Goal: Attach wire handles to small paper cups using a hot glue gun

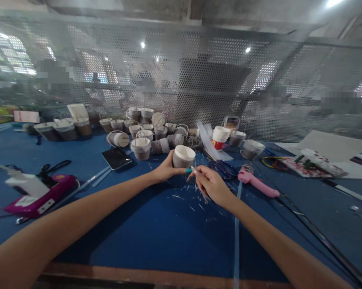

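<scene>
My left hand [167, 167] is wrapped round a small paper cup [184, 155] with a greyish covering on its outside and a white inside. It holds the cup almost upright above the blue table. A teal patch [188, 170] shows at the left thumb's tip; what it is I cannot tell. My right hand [212, 184] is close to the cup's lower right side, with thumb and forefinger pinched together. Whatever is in that pinch is too small to make out. Pale fibre scraps [196, 202] lie scattered under both hands.
Several small handled buckets [141, 148] crowd the table's back. A black phone [117, 158] and a magenta power strip [60, 188] lie left. Right are dark-handled scissors [227, 168], a pink glue gun [259, 184] with a cord, stacked paper cups [220, 138] and a floral packet [313, 165].
</scene>
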The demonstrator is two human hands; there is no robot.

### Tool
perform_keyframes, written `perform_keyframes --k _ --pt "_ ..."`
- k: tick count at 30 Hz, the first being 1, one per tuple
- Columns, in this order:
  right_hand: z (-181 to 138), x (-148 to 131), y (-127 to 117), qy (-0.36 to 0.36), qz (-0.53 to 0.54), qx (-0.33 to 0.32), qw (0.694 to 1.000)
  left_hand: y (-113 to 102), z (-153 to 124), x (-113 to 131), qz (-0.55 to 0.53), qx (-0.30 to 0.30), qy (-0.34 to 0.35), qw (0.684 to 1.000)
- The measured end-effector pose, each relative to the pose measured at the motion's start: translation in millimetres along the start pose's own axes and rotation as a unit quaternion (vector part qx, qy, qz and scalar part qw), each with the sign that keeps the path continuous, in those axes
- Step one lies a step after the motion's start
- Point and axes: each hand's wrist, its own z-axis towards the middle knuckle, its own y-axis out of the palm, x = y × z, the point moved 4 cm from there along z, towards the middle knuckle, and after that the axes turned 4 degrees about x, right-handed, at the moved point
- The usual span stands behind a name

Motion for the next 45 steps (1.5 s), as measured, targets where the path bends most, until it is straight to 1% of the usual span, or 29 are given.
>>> perform_keyframes --k 4,6,11,15,17,20,24,28,33,41,45 --pt "-0.5 -1.3 -0.1 0.002 -0.001 0.001 1.000 -1.1 -3.3 -1.1 -0.029 -0.009 -0.056 0.998" --pt "-0.6 -1.1 0.1 0.001 0.001 0.001 1.000 -0.9 -3.7 -0.7 -0.030 -0.014 -0.062 0.998" --pt "-0.6 -0.2 1.0 0.005 0.006 0.003 1.000 -0.6 -0.5 -1.2 0.013 -0.013 -0.031 0.999" --pt "-0.7 -1.4 1.3 0.006 0.000 0.006 1.000 -4.5 2.3 -4.7 0.073 0.005 -0.008 0.997" --pt "-0.8 -1.7 1.7 0.008 0.000 0.004 1.000 -6.0 2.8 -5.3 0.087 0.010 -0.001 0.996" --pt "-0.9 -2.0 2.5 0.010 -0.002 0.003 1.000 -4.9 2.4 -3.6 0.082 0.004 0.007 0.997" --pt "-1.2 -1.4 3.3 0.011 -0.011 0.000 1.000 -1.5 1.5 -2.2 0.067 -0.010 -0.003 0.998" --pt "-1.8 -0.9 2.3 0.007 -0.013 0.004 1.000 -1.3 0.0 -0.4 0.072 -0.014 0.009 0.997" --pt "-0.7 -3.0 1.4 0.007 -0.007 0.005 1.000 -0.7 -2.5 -0.3 0.034 -0.032 -0.028 0.999" --pt "-0.2 -0.7 0.8 -0.003 -0.007 0.010 1.000 1.2 1.6 -1.3 0.070 -0.008 -0.006 0.998" --pt "0.2 2.8 1.0 0.002 -0.012 0.004 1.000 0.7 2.1 -2.1 0.055 0.007 -0.008 0.998"
